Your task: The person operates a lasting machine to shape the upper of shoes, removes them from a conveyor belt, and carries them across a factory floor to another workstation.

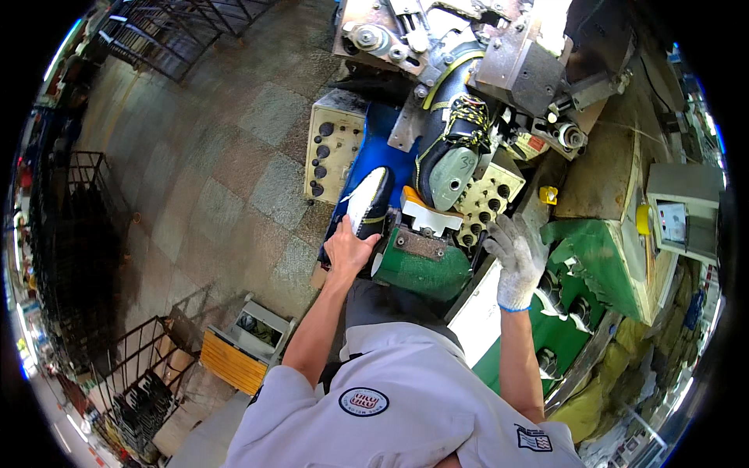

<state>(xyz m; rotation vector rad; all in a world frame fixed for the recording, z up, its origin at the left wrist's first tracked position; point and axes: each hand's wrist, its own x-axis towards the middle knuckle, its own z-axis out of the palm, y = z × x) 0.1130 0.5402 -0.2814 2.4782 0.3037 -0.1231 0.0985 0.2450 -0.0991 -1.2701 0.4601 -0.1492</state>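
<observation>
My bare left hand (351,248) is closed round the near end of a dark shoe upper (380,204) with a white sole side, its thumb on one side and fingers on the other. That shoe lies on a blue tray (385,129). Another black shoe upper with yellow trim and laces (463,121) is mounted in the machine (511,66), on a grey-green last (445,178). Just below the last is a white and orange rest (425,210) on a green base (421,269). My right hand (516,265), in a grey glove, is beside a button panel (485,204), fingers apart with nothing in them.
A second button panel (328,152) stands left of the tray. At right, several shoes lie on a green surface (499,366) next to a green-sided cabinet (605,257). An open box (261,331) and metal racks (148,374) stand at lower left on the tiled floor (226,203).
</observation>
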